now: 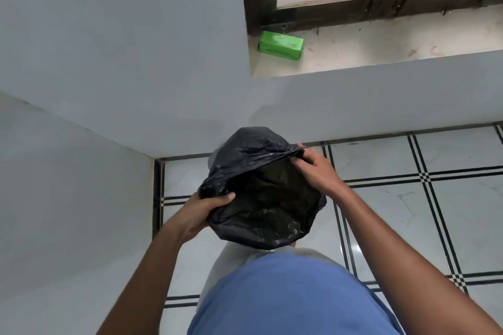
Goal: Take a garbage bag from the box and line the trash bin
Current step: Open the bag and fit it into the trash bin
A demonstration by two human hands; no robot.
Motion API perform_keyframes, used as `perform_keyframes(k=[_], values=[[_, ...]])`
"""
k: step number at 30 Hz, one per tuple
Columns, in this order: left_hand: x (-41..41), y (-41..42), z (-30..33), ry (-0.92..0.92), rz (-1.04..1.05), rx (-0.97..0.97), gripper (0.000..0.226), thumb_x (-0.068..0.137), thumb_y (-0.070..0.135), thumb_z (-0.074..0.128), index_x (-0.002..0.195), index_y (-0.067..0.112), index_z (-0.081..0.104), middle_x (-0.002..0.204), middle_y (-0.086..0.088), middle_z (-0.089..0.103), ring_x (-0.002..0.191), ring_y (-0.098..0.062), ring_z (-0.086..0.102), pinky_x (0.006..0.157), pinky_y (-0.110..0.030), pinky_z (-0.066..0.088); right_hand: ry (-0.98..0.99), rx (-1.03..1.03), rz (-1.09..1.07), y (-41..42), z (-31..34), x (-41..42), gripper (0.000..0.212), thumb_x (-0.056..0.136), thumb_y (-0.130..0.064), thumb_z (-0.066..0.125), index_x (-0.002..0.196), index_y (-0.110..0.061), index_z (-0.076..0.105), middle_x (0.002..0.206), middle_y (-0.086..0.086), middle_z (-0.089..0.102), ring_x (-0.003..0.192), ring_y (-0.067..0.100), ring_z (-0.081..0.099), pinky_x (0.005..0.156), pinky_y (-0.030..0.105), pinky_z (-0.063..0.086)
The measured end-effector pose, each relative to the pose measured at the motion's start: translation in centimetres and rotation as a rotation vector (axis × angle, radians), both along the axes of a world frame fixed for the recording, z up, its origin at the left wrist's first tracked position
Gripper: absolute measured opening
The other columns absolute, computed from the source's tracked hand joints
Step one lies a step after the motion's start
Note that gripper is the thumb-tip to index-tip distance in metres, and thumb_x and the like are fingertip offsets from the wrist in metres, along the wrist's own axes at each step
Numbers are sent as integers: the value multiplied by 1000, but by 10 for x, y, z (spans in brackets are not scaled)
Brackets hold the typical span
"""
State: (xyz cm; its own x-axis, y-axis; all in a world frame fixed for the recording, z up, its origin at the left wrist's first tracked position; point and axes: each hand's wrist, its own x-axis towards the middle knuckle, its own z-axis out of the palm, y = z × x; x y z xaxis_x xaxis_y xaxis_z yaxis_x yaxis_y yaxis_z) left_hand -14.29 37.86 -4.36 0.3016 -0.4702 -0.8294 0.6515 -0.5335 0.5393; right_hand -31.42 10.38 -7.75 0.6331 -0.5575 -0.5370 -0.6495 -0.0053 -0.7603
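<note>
Lower centre: blue shirt (285, 294).
Centre: black garbage bag (261, 198) over trash bin (236, 253) — lining step under way.
Left hand (206, 207), right hand (315, 168) each clutch bag hem; next, stretch hem over far rim.
Upper centre: green box (281, 45) on window sill (381, 46) — nothing obstructing.
</note>
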Motion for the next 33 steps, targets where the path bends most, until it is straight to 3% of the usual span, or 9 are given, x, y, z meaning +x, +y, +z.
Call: perform_keyframes(k=[3,9,11,13,16,21,25,29,33], values=[[-2,7,-32,-7,-4,131,46,92,20,86,135,18,71,119,-5,84,112,-28,80,101,-48,63,74,147,34,18,-10,26,21,108,-37,65,100,-29,83,100,-12,84,106,13,77,89,33,57],[-10,17,-85,125,-37,322,27,108,38,64,131,24,70,113,-1,83,107,-26,78,94,-48,65,249,282,124,60,-67,53,29,110,-36,63,126,-18,79,124,0,79,117,19,73,113,43,54],[-7,20,-103,188,-3,357,33,110,47,57,129,26,73,110,0,84,106,-24,78,92,-44,64,293,325,108,73,-97,60,31,104,-40,66,119,-18,82,122,1,82,117,22,75,114,46,55],[-3,22,-123,207,43,368,44,111,55,50,130,25,74,111,0,85,111,-24,77,105,-48,60,323,366,51,82,-120,69,31,100,-43,68,108,-17,83,113,4,84,112,26,77,108,46,58],[19,21,-156,139,134,385,50,109,63,44,121,25,74,108,-1,83,106,-24,77,104,-45,60,357,401,-71,78,-159,98,28,104,-37,67,98,-13,82,102,8,83,103,31,77,97,45,59],[79,14,-203,-65,157,424,63,89,81,51,114,28,74,118,-8,81,111,-32,76,107,-55,58,356,495,-238,57,-211,149,39,99,-41,64,121,-14,80,116,12,83,109,33,78,106,51,62],[122,2,-235,-197,90,397,86,81,91,49,142,33,65,135,-2,74,122,-27,71,114,-53,52,352,509,-245,49,-256,187,59,89,-54,62,136,-20,76,119,8,83,110,32,79,108,52,61],[148,-12,-281,-183,58,390,71,98,80,48,149,31,59,136,0,71,121,-25,68,111,-44,53,318,524,-246,52,-298,216,57,99,-53,60,147,-23,69,130,5,80,117,30,76,112,49,58],[164,-27,-344,-179,13,426,67,103,75,45,152,30,56,138,-2,67,122,-26,65,107,-40,52,326,526,-259,56,-356,234,55,97,-57,63,141,-27,73,125,2,81,116,28,76,112,49,57]])
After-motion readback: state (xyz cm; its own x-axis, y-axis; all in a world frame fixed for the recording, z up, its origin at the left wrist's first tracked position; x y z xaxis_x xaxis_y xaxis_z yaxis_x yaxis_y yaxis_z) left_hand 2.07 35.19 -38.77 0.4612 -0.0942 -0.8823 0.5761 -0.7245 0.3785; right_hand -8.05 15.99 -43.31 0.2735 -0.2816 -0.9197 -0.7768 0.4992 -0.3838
